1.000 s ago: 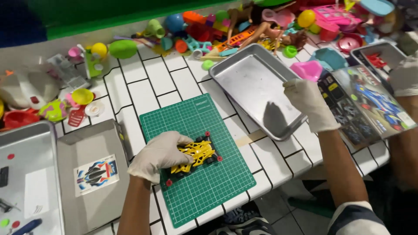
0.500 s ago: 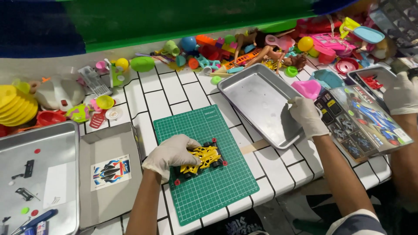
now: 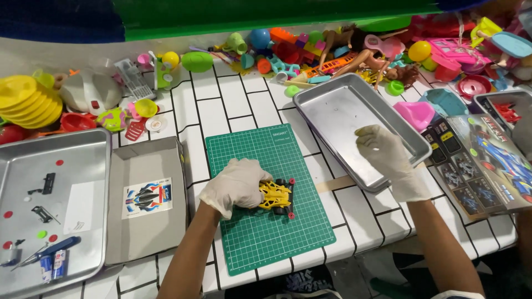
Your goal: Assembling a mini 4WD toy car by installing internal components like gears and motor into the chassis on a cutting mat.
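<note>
The white-tiled table [image 3: 238,113] with dark grout carried a green gridded cutting mat [image 3: 266,221], two empty-looking metal trays [image 3: 354,130] [image 3: 22,160], a shallow grey cardboard box lid [image 3: 147,210] and scattered plastic toys [image 3: 310,50].

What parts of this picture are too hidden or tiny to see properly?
Head view only:
- Rear of the yellow toy car: covered by the gloved left hand.
- What the right hand pinches over the empty metal tray: too small to tell.
- Small parts in the left tray: too tiny to identify.
- Far-right tray: cut off by the frame edge.
</note>
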